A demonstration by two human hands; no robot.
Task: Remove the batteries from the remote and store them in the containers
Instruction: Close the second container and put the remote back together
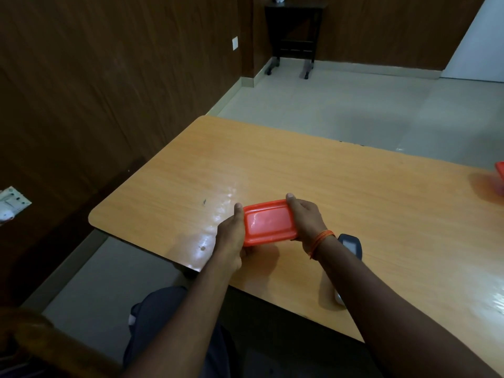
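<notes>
A small container with an orange lid (268, 222) sits low over the wooden table (300, 173), held between both hands. My left hand (231, 236) grips its left end, thumb along the lid's edge. My right hand (306, 219) grips its right end. The lid lies flat on top, so the inside is hidden. The dark remote (350, 245) lies on the table just right of my right wrist, mostly covered by my forearm. No batteries are visible.
A second orange container (499, 170) shows partly at the table's right edge. The table's rounded left corner and front edge are close to my hands. A dark side table (296, 36) stands against the far wall.
</notes>
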